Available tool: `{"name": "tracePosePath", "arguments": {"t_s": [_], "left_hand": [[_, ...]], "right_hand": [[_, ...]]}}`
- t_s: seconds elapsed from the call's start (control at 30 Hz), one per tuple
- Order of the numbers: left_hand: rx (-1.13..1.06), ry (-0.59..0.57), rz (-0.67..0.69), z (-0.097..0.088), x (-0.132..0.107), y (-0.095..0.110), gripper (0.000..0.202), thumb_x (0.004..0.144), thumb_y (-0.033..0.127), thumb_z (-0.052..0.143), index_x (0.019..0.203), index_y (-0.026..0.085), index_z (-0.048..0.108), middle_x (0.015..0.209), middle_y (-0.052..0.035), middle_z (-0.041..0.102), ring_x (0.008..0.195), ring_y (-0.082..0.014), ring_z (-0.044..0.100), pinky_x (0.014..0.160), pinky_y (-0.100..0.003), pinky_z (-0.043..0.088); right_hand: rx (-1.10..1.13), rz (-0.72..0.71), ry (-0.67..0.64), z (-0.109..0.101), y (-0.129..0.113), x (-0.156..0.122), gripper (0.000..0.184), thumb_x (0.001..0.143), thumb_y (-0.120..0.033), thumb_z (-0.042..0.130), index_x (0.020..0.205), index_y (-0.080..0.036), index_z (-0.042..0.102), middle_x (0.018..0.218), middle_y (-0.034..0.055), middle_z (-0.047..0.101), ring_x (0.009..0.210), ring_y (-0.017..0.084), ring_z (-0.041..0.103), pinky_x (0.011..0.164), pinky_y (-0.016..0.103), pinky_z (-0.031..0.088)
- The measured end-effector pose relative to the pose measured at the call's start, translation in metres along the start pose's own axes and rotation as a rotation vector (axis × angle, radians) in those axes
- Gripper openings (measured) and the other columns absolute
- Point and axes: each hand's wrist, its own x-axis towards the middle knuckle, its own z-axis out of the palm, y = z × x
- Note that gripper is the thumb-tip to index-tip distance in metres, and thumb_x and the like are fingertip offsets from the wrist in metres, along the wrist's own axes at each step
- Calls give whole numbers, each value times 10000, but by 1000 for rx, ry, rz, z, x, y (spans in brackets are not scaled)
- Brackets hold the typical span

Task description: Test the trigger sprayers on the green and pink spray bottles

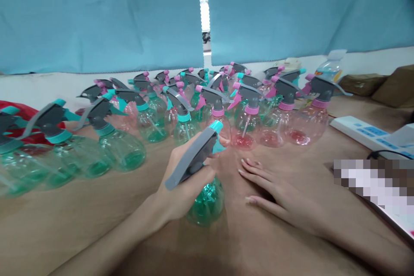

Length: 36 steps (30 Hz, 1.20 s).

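In the head view my left hand (184, 181) is wrapped round the neck of a green spray bottle (208, 205), which has a grey and turquoise trigger head. The bottle is low over the table or on it; I cannot tell which. My right hand (278, 194) lies palm down on the brown table (155, 241), fingers spread, just right of that bottle, holding nothing. Ahead of both hands stands a group of pink spray bottles (305, 127) and green spray bottles (155, 123). More green spray bottles (121, 151) stand in a row at the left.
A white power strip (365, 131) and a black cable (384, 153) lie at the right, above a blurred-out flat object (378, 194). Farther back are a clear drink bottle (331, 67) and a brown box (396, 88). Red material (19, 114) lies at the left. A blue curtain (97, 17) hangs behind.
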Motion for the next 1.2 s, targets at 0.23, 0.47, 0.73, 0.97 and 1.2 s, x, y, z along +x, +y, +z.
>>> {"name": "tracePosePath", "arguments": {"t_s": [0.23, 0.47, 0.73, 0.97, 1.2], "left_hand": [[-22, 96, -94, 4, -3, 2, 125, 708, 303, 572, 789, 212, 598, 734, -11, 625, 691, -197, 604, 616, -316, 492], [-35, 67, -77, 4, -3, 1, 96, 711, 284, 541, 745, 209, 591, 715, -3, 611, 667, -181, 589, 596, -299, 477], [-92, -81, 3, 0, 5, 9, 419, 693, 151, 551, 1100, 234, 611, 853, -13, 659, 651, -157, 599, 598, -276, 522], [26, -135, 48, -2, 8, -4, 556, 715, 97, 548, 1241, 276, 537, 993, -20, 652, 780, -165, 634, 500, -198, 444], [136, -161, 49, -2, 4, -4, 614, 757, 172, 520, 1364, 242, 453, 986, -7, 672, 510, -91, 509, 484, -218, 452]], "right_hand": [[7, -13, 21, 0, 1, -1, 587, 968, -514, 470, 1489, -277, 341, 1558, 44, 310, 1435, 292, 254, 1158, 552, 243], [-3, -16, -2, 0, 1, 0, 591, 972, -529, 446, 1492, -270, 336, 1563, 42, 294, 1437, 283, 249, 1156, 550, 244], [3, -1, -6, -2, 0, 0, 603, 963, -544, 453, 1486, -258, 357, 1560, 44, 309, 1440, 287, 243, 1159, 549, 241], [-1, -16, 12, 0, 1, -1, 595, 969, -520, 460, 1493, -266, 338, 1564, 42, 301, 1443, 285, 233, 1162, 543, 239], [-23, -9, -25, -2, -1, 0, 624, 971, -556, 411, 1478, -193, 377, 1561, 76, 294, 1440, 289, 240, 1154, 551, 241]]}}
